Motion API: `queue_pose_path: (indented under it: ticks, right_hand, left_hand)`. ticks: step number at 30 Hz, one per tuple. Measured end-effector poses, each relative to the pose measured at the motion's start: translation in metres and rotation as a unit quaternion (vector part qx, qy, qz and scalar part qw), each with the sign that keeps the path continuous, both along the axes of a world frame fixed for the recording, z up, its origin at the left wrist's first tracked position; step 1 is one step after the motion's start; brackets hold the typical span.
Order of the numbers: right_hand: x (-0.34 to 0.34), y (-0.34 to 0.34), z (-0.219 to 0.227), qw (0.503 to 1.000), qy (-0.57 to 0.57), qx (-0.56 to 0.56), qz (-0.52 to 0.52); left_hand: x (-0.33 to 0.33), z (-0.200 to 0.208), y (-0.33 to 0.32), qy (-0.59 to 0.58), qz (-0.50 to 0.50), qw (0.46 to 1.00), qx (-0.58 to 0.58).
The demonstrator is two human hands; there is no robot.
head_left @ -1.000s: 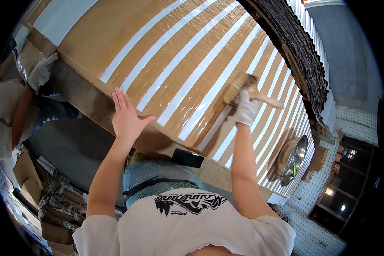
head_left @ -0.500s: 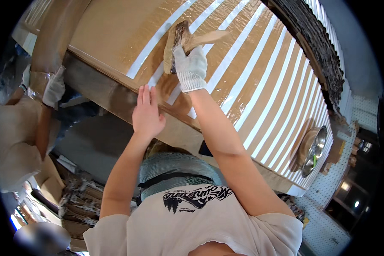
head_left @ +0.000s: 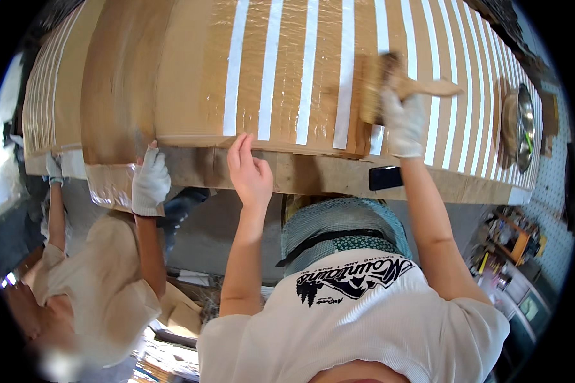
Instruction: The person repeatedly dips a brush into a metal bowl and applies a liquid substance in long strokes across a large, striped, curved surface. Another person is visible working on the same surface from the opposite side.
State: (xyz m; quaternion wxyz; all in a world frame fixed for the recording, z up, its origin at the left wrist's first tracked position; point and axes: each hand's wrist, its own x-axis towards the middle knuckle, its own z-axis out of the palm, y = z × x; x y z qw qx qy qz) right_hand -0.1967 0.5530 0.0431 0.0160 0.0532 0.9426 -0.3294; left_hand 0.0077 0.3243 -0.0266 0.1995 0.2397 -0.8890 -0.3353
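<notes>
My right hand [head_left: 404,124], in a white knit glove, grips a wide brush [head_left: 370,89] with a pale wooden handle. The brush is blurred, its dark-topped bristle head against the cardboard sheet [head_left: 179,96]. Long white strips [head_left: 306,76] lie side by side on that sheet, and the brown surface around them looks wet and glossy. At the sheet's near edge, left of the brush, is my bare left hand [head_left: 252,173]. Its fingers are stretched out, holding nothing, with the tips close to the edge.
A steel bowl [head_left: 524,127] with something green in it stands at the right end. A dark phone [head_left: 385,178] lies on the table's wooden front edge [head_left: 300,172]. To my left, a co-worker's gloved hand [head_left: 151,182] holds a brown sheet [head_left: 118,83].
My right hand has moved the brush rightward across the strips. The whole view has turned, bringing the co-worker and the phone more into sight. My left hand stays by the near edge.
</notes>
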Motion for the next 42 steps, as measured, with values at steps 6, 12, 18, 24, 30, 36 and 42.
queue_pose_path:
  ticks: [6, 12, 18, 24, 30, 36, 42]
  right_hand:
    - [0.035, -0.16, -0.016, 0.978, -0.106, -0.057, 0.173]
    - [0.025, -0.074, -0.042, 0.984, -0.027, -0.046, 0.17]
    - [0.0, 0.125, -0.02, 0.991, 0.031, 0.123, -0.047]
    - [-0.035, 0.302, -0.006, 0.974, 0.037, 0.139, -0.175]
    - [-0.053, 0.409, 0.005, 0.987, 0.033, -0.009, -0.155]
    - [-0.103, 0.491, -0.014, 0.987, -0.064, -0.143, 0.027]
    - [-0.121, 0.62, 0.063, 0.932, 0.028, -0.356, -0.069]
  left_hand:
    - [0.0, -0.025, -0.011, -0.119, -0.079, 0.979, -0.144]
    - [0.002, -0.025, -0.011, -0.142, -0.096, 0.971, -0.168]
    - [0.004, -0.021, -0.007, -0.133, -0.1, 0.972, -0.165]
    - [0.005, 0.002, 0.011, -0.095, -0.064, 0.986, -0.12]
    - [-0.016, 0.049, 0.131, -0.008, -0.016, 0.982, -0.187]
    - [-0.082, 0.021, 0.326, 0.028, -0.051, 0.992, 0.113]
    - [-0.142, 0.083, 0.496, -0.044, -0.191, 0.976, 0.093]
